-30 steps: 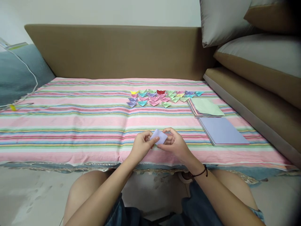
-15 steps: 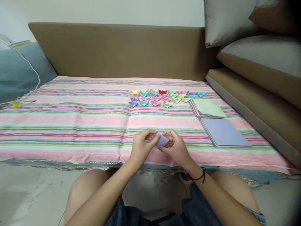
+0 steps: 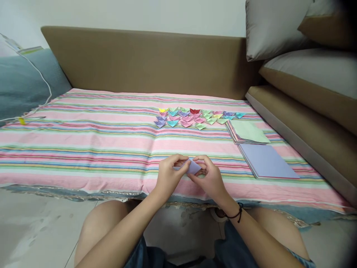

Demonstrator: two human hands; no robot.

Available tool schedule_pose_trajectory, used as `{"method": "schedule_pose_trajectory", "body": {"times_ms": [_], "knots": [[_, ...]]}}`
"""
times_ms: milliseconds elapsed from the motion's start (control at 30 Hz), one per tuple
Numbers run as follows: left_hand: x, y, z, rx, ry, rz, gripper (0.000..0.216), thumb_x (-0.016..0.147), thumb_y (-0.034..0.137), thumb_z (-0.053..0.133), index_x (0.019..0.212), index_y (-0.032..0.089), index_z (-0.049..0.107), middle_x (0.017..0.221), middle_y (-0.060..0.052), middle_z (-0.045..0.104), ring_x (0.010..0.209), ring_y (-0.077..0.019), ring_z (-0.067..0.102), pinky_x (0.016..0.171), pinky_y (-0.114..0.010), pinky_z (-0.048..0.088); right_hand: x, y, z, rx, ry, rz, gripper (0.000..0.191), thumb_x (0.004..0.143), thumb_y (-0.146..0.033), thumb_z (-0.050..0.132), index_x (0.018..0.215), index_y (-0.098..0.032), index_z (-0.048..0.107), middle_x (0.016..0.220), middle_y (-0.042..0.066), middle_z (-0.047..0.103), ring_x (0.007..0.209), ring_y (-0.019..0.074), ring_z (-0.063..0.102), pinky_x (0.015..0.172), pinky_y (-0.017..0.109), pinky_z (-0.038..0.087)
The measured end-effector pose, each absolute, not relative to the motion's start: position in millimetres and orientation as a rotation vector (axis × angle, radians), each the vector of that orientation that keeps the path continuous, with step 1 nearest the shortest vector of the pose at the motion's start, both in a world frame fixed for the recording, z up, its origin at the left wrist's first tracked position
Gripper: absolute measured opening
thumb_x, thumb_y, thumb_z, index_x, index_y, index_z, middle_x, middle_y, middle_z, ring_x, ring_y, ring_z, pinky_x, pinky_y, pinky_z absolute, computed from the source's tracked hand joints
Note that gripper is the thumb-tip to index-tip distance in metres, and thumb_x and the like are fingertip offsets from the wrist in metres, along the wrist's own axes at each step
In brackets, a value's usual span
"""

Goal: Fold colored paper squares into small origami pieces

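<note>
Left hand [image 3: 169, 175] & right hand [image 3: 211, 178] pinch lilac paper [image 3: 193, 167] tight btwn fingertips; uneven grip could skew crease or tear.

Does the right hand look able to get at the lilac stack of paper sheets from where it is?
Probably yes. The lilac stack lies flat on the striped cloth just right of the right hand, with only cloth between. That hand and the left hand pinch a folded lilac paper.
</note>
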State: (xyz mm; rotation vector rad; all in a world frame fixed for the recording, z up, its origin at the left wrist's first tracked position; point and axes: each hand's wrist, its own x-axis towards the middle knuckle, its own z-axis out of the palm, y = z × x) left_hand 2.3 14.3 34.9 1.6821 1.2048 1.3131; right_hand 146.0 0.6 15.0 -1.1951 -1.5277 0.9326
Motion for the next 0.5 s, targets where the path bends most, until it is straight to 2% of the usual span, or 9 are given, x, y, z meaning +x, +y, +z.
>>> {"method": "schedule_pose_trajectory", "body": {"times_ms": [167, 500], "knots": [[3.4, 12.7, 33.8, 1.767, 1.287, 1.319, 0.011, 0.075, 0.020, 0.064, 0.084, 0.017, 0.067, 0.080, -0.004, 0.070, 0.075, -0.0171, 0.065, 0.068, -0.026, 0.051, 144.4, -0.5, 15.7, -1.191, -1.627, 0.761, 0.031, 0.068, -0.017, 0.065, 0.095, -0.023, 0.051, 0.078, 0.000, 0.067, 0.066, 0.0170, 0.063, 0.059, 0.025, 0.048], [4.5, 11.3, 33.3, 1.714, 1.244, 1.403, 0.007, 0.076, 0.020, 0.064, 0.077, 0.016, 0.069, 0.076, -0.004, 0.070, 0.072, -0.0164, 0.065, 0.066, -0.025, 0.051, 144.1, -0.7, 14.3, -1.158, -1.644, 0.770, 0.032, 0.068, -0.015, 0.066, 0.095, -0.023, 0.051, 0.083, 0.000, 0.066, 0.074, 0.0178, 0.065, 0.063, 0.024, 0.049]]}}
